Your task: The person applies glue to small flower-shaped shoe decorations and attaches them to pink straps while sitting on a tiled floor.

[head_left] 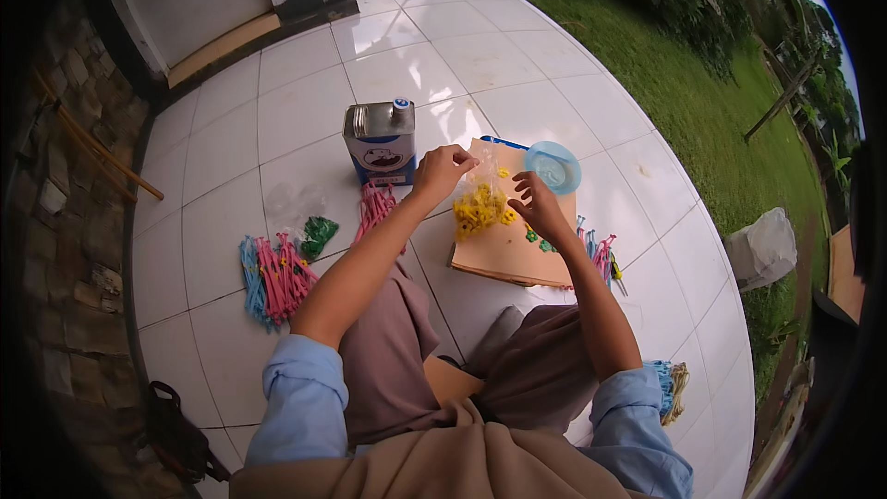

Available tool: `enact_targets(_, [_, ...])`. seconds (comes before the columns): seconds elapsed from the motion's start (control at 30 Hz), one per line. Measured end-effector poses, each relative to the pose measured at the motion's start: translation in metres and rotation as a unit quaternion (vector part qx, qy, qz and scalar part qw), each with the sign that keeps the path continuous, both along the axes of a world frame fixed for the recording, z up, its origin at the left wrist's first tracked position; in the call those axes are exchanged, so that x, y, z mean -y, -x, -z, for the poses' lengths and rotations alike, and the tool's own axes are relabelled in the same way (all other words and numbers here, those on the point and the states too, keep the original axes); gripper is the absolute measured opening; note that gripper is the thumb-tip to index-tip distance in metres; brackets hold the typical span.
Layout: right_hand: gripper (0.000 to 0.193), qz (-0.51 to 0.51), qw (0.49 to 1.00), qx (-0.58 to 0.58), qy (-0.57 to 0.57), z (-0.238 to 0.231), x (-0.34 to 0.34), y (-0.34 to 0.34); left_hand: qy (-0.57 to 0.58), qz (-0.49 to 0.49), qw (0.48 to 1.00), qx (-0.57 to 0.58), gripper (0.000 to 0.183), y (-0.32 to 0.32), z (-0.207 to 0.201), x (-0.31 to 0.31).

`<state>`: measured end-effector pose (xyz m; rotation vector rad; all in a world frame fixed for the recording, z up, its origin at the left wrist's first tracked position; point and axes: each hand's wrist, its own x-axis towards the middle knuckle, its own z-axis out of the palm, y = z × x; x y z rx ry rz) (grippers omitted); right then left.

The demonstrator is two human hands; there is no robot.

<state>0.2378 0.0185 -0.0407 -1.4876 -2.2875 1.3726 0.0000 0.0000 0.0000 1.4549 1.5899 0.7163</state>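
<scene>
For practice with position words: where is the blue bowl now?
In the head view, the blue bowl sits right of centre, at the far right corner of the brown cardboard, just beyond the right hand.

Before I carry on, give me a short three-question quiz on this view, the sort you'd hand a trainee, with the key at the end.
1. Multiple choice: what colour are the pieces in the clear bag over the brown board?
a) pink
b) yellow
c) blue

2. True or false: the blue bowl lies to the right of the metal can.

3. Short answer: which hand has its fingertips at the top of that bag?

Key:
1. b, yellow.
2. True.
3. The left hand.
</scene>
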Motion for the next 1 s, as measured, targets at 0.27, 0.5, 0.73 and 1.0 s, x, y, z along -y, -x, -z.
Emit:
enact_targets(0.27, [0.095,0.025,0.939,-0.167,-0.298,0.005,0.026,0.059,0.065,-0.051,0.994,0.066,0.092,0.009,0.034,0.009])
enact_targets(0.5, [0.096,0.054,0.933,-0.242,-0.262,-0.021,0.031,0.134,-0.12,-0.05,0.989,-0.068,0.07,0.033,0.02,0.03])
enact_targets(0.73, [0.098,-0.032,0.93,-0.345,-0.12,0.047,0.089,0.305,-0.253,-0.324,0.911,0.011,0.033,0.183,0.109,0.147])
enact_targets(1.0, [0.093,-0.201,0.964,-0.172,0.005,0.195,0.116,0.359,-0.12,-0.462,0.873,-0.104,0.038,0.198,0.245,0.213])
